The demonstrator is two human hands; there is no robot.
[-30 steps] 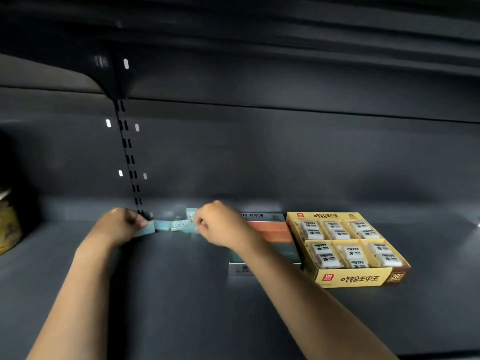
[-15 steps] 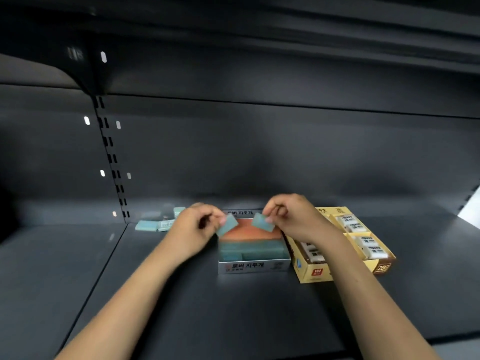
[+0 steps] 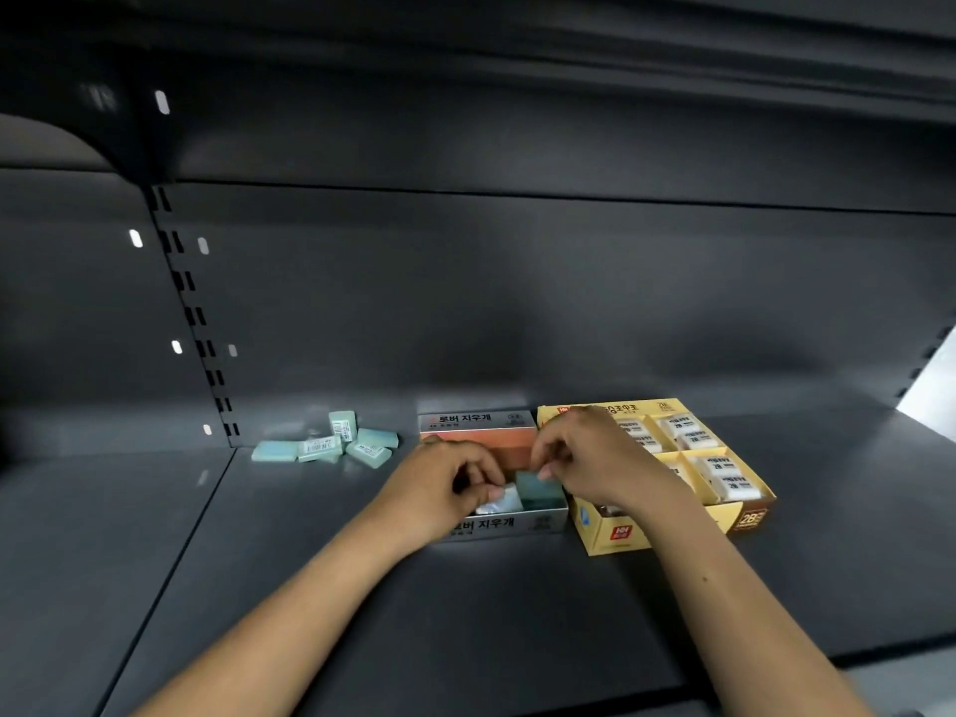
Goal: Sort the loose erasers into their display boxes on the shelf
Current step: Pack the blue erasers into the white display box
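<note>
Both hands work inside the grey display box (image 3: pixel 496 525) at the centre of the shelf (image 3: pixel 465 613). The left hand (image 3: pixel 439 489) has its fingers curled, pinching a pale teal eraser (image 3: pixel 499 501) low in the box's front half. The right hand (image 3: pixel 584 460) has its fingers curled down onto a darker teal eraser (image 3: pixel 540 491) standing at the box's right side; whether it grips or only presses this piece cannot be told.

The loose erasers (image 3: pixel 331 447), five or so, lie in a pile at 10 o'clock from the box, near the shelf's back corner and well apart from the hands. The yellow display box (image 3: pixel 615 535) sits just beside the grey one at 3 o'clock, filled with white wrapped erasers.

Hazards, as judged from this position:
- The two hands crowd one narrow opening. A piece released at an angle may wedge across the row or tip onto its neighbours.
- Downward pressure near the front wall may slide the light carton along the smooth shelf.
- The right forearm crosses the yellow box's near corner and may nudge it out of line.
</note>
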